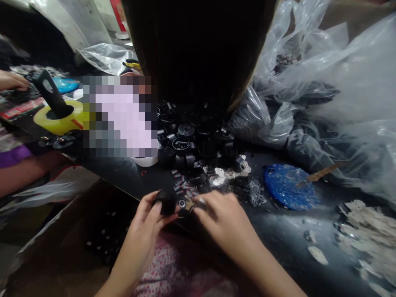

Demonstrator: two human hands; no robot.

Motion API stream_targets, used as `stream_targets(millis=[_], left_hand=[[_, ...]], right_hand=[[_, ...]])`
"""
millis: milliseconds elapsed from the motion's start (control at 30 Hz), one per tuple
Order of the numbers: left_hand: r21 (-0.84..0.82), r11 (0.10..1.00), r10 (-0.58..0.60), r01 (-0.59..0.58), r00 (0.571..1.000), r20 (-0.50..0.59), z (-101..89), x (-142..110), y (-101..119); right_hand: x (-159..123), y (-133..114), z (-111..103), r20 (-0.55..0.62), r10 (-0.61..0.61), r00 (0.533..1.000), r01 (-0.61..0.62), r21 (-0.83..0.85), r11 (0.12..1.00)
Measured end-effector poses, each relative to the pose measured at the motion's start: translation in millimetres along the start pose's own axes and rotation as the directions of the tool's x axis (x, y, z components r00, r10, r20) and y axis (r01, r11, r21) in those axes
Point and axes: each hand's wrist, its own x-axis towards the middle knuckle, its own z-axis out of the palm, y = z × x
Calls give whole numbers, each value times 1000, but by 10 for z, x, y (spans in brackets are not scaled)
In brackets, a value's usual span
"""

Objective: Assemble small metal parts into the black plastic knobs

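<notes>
At the table's near edge, my left hand [148, 212] is closed around a black round plastic part [165, 202], with the thumb on its side. Close beside it my right hand [216, 210] has thumb and fingertips pinched near a small brownish metal piece [188, 203] with a round ring at its end; blur hides how exactly it is gripped. Just beyond the hands lie several small silvery cylinders [182, 185], flat white metal plates [220, 175] and a heap of thin pins [255, 192]. Several black round housings [185, 161] are piled further back.
A blue disc [289, 186] with a brown stick lies at right, before clear plastic bags [340, 99]. Pale flat pieces [368, 235] are heaped far right. A yellow tape roll [57, 117] stands left, near another person's hand [14, 80]. An open box [62, 255] sits below.
</notes>
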Motion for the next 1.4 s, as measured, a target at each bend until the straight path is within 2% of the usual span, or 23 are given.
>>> stream_targets(millis=[67, 133, 267, 400, 500, 567, 667, 800, 933, 1067, 1267, 1400], left_hand=[[-53, 999, 3, -1, 999, 35, 72, 91, 75], [-59, 998, -12, 19, 994, 112, 172, 178, 132], [-69, 993, -71, 92, 963, 261, 380, 321, 163], [-93, 983, -116, 157, 933, 340, 539, 350, 110], [-143, 979, -91, 142, 945, 315, 584, 228, 66], [-202, 966, -95, 160, 950, 297, 575, 103, 44], [-226, 949, -140, 222, 933, 330, 528, -28, 15], [-193, 974, -57, 118, 954, 294, 449, -31, 38], [-284, 957, 0, 54, 983, 186, 425, 23, 101], [-439, 895, -16, 73, 991, 130, 479, 57, 103], [-445, 886, -62, 126, 986, 155, 565, 12, 8], [-503, 858, -13, 104, 983, 182, 646, -1, -71]], right_hand=[[108, -5, 47, -36, -36, 999, 27, -241, 970], [192, -3, 65, -36, -60, 998, 45, -321, 946], [217, 97, -19, -64, -73, 995, 51, -297, 953], [77, 270, -133, -154, -30, 988, -1, -201, 980], [-45, 337, -122, -263, 15, 965, -33, -64, 997], [-87, 344, -68, -272, -7, 962, -5, -44, 999], [-66, 347, 29, -254, -129, 959, 101, -119, 988], [49, 388, 49, -222, -278, 934, 233, -211, 949], [203, 429, -54, -206, -247, 947, 143, -418, 897], [392, 324, -108, -124, -291, 949, 165, -590, 790], [497, 99, -78, -6, -121, 993, 86, -665, 741], [492, 116, -55, -21, -119, 993, 74, -668, 740]])
